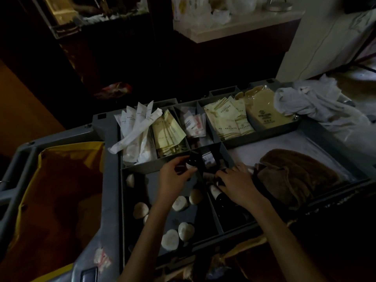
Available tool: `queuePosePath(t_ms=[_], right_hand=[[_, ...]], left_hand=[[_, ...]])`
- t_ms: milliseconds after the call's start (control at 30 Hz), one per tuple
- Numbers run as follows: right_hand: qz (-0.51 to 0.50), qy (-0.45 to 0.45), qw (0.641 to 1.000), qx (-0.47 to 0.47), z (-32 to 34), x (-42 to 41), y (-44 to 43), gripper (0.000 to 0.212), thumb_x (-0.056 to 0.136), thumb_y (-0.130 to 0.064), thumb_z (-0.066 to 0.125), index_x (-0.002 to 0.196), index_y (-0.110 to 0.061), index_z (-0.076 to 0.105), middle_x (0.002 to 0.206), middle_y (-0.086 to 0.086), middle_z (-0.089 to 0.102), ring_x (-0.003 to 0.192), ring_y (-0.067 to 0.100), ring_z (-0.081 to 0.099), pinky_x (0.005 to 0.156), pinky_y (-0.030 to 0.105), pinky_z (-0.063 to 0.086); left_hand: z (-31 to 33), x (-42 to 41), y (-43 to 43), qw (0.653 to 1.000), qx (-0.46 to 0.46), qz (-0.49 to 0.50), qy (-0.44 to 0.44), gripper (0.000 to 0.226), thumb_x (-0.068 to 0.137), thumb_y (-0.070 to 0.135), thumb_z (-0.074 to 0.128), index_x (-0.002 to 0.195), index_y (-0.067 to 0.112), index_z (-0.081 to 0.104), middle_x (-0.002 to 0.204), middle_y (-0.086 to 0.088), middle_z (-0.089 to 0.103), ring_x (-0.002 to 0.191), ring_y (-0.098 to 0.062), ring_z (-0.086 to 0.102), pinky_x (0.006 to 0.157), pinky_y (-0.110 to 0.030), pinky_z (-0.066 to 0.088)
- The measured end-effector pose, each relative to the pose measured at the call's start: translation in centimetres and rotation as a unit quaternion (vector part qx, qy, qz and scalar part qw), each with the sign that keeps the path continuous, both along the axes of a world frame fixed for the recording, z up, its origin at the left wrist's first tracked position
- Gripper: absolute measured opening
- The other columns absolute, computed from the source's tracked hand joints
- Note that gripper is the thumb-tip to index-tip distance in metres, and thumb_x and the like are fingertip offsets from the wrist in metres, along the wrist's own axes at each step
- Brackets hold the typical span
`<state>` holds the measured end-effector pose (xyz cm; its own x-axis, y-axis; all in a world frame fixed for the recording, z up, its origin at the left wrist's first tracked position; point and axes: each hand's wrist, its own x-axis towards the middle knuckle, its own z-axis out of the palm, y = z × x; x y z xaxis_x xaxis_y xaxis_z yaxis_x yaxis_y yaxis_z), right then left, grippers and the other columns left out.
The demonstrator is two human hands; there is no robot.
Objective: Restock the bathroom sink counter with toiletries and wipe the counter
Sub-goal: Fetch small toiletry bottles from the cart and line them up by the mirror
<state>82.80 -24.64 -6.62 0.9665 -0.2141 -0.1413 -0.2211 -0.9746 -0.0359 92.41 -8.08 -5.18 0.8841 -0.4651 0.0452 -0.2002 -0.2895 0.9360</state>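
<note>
Over the middle of the gray cart tray [105, 121], the left grip [173, 176] pinches a small dark bottle [192, 162]. The right grip [236, 184] lies curled on the dark bottles [216, 192] in the tray's near-right compartment; whether it clasps one is unclear. Wrapped round soaps [180, 203] lie in the tray's near-left compartment.

Below your left hand [173, 177] and its small bottle [192, 162], bare floor lies open between scattered round soaps [180, 203]. A grey divider [215, 218] walls off the dark bottles [223, 200]; the brown towel [295, 176] crowds your right hand [238, 186].
</note>
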Motion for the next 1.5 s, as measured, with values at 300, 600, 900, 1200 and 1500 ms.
queuePosePath(t_ms=[300, 600, 900, 1200, 1500], right_hand=[[-0.010, -0.052, 0.996, 0.072, 1.0, 1.1, -1.5, 0.033, 0.089, -0.040, 0.061, 0.120, -0.027, 0.060, 0.118, -0.003, 0.064, 0.117, 0.017, 0.052, 0.110, 0.034, 0.013], [-0.012, -0.083, 0.996, 0.032, 0.1, 2.9, -1.8, 0.028, 0.089, -0.037, 0.060, 0.115, -0.026, 0.064, 0.111, 0.000, 0.068, 0.110, 0.021, 0.056, 0.101, 0.032, 0.022], [-0.003, -0.039, 0.999, -0.024, 0.5, 5.6, -1.9, 0.031, 0.090, -0.027, 0.054, 0.121, -0.029, 0.055, 0.122, 0.000, 0.057, 0.121, 0.021, 0.047, 0.114, 0.041, 0.012], [0.022, -0.074, 0.997, 0.020, 0.1, 5.0, -2.7, 0.030, 0.092, -0.031, 0.056, 0.123, -0.031, 0.056, 0.114, -0.003, 0.065, 0.118, 0.017, 0.052, 0.114, 0.039, 0.004], [-0.143, -0.263, 0.845, 0.443, 2.2, 1.5, -2.1, 0.019, 0.085, -0.021, 0.071, 0.102, -0.027, 0.066, 0.092, -0.006, 0.068, 0.087, 0.009, 0.062, 0.077, 0.021, 0.049]], left_hand=[[0.0, 0.1, -0.1, 1.000, -0.009, 0.016, 0.005, 0.040, 0.082, 0.015, 0.075, 0.120, 0.010, 0.064, 0.084, 0.003, 0.068, 0.081, -0.008, 0.066, 0.070, -0.019, 0.056], [-0.3, -0.5, 0.7, 1.000, -0.005, 0.025, 0.012, 0.038, 0.082, 0.012, 0.074, 0.118, 0.007, 0.064, 0.083, 0.001, 0.067, 0.074, 0.000, 0.064, 0.064, -0.015, 0.055], [0.3, -0.9, 1.1, 1.000, -0.015, 0.021, 0.015, 0.036, 0.082, 0.010, 0.074, 0.117, 0.008, 0.065, 0.087, -0.005, 0.069, 0.077, -0.009, 0.067, 0.065, -0.019, 0.056], [0.1, -1.4, 1.9, 0.999, -0.021, 0.031, 0.033, 0.034, 0.082, 0.008, 0.074, 0.114, 0.005, 0.066, 0.082, 0.003, 0.068, 0.067, 0.008, 0.064, 0.061, -0.012, 0.051], [0.9, -2.1, 1.3, 0.988, -0.092, 0.037, 0.116, 0.041, 0.083, 0.002, 0.070, 0.123, 0.004, 0.058, 0.088, 0.000, 0.067, 0.067, 0.004, 0.066, 0.059, -0.013, 0.051]])
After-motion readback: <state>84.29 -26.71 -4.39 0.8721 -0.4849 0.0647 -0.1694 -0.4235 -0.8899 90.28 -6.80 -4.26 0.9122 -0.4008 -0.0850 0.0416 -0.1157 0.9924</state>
